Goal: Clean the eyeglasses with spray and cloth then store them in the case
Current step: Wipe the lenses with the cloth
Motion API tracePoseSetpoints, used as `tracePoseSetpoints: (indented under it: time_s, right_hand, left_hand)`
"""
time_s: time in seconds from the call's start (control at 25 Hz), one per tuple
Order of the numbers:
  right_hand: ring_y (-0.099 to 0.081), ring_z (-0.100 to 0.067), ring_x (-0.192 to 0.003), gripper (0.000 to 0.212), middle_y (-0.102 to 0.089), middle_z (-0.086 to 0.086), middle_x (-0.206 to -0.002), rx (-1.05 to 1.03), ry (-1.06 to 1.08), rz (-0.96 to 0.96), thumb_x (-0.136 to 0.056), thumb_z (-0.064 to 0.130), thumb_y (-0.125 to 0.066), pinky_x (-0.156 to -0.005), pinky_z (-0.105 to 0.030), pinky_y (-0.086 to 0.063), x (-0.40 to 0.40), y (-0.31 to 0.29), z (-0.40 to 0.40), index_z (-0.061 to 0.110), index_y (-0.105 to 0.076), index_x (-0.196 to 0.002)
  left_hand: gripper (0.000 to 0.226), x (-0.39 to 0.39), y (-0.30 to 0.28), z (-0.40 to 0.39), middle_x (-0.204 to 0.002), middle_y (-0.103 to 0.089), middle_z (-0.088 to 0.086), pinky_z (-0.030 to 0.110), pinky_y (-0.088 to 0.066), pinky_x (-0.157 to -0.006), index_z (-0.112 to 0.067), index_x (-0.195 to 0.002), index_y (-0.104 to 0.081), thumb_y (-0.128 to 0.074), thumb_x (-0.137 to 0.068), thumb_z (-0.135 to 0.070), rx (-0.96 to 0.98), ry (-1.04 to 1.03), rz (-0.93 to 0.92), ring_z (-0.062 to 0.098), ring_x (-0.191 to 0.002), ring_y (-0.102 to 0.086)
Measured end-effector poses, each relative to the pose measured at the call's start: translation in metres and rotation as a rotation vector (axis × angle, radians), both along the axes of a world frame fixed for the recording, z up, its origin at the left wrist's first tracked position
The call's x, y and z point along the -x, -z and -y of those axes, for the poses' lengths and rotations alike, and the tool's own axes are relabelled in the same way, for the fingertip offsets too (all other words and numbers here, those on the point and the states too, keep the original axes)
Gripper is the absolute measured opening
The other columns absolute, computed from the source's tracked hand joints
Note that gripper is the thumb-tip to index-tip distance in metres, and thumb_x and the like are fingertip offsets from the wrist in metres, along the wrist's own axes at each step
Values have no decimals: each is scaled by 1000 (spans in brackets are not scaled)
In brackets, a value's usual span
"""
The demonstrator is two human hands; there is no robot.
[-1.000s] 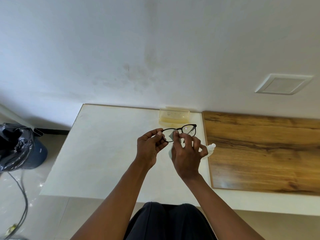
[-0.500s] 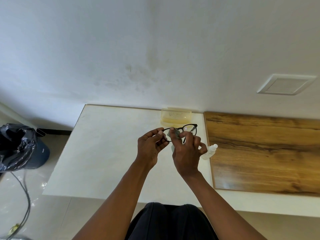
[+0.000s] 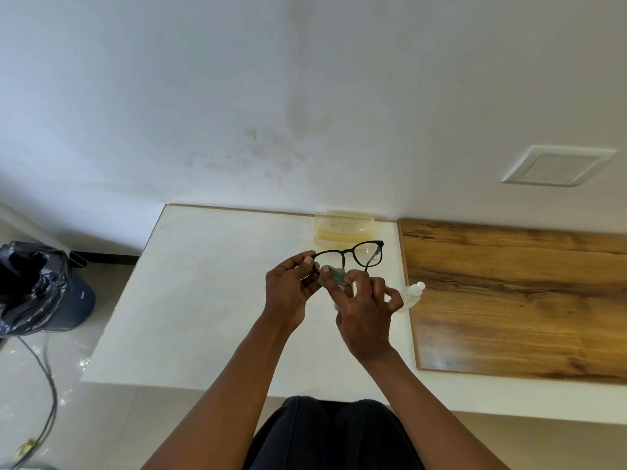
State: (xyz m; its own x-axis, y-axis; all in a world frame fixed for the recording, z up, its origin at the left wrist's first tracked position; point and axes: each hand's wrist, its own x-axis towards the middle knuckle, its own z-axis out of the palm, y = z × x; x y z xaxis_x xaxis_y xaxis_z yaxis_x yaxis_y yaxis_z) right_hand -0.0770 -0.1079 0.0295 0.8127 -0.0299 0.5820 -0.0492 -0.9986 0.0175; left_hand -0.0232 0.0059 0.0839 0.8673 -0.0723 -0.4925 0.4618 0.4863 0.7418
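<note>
Between both hands' fingers (image 3: 307, 262), eyeglasses (image 3: 353, 256) and cloth (image 3: 334, 274).

Eyeglasses (image 3: 353, 254): black round-rimmed frame, held up above the white table, lenses upright, temple arm folded behind the right-side lens. Cloth (image 3: 334, 274): grey-green, bunched over the left-side lens. Spray bottle (image 3: 412, 293): small, translucent white, lying on its side at the white surface's right edge. Case (image 3: 343, 228): pale yellow, translucent, against the wall behind the glasses; open or closed not discernible.
</note>
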Motion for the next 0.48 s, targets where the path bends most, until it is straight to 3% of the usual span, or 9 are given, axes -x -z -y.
tracePoseSetpoints:
  time_s: [0.24,0.48]
  right_hand:
    - [-38,-22,-87,71,-38,-1,-97,-93,85,21,-57,0,-76,-73,-38,-23,-4,-7,7,28,-59,-120]
    - [-39,-22,-88,67,-42,-3,-96,-120,97,8,-60,0,-74,-71,-40,-31,-17,-14,-9,28,-59,-119]
  left_hand:
    - [14,0,2,-1,-74,-58,13,29,-58,-66,-3,-94,-64,-50,-91,-2,-9,10,-16,22,-68,-58]
    - [17,3,2,2,-72,-61,11,28,-59,-64,-4,-91,-66,-49,-91,0,0,22,-3,22,-67,-58]
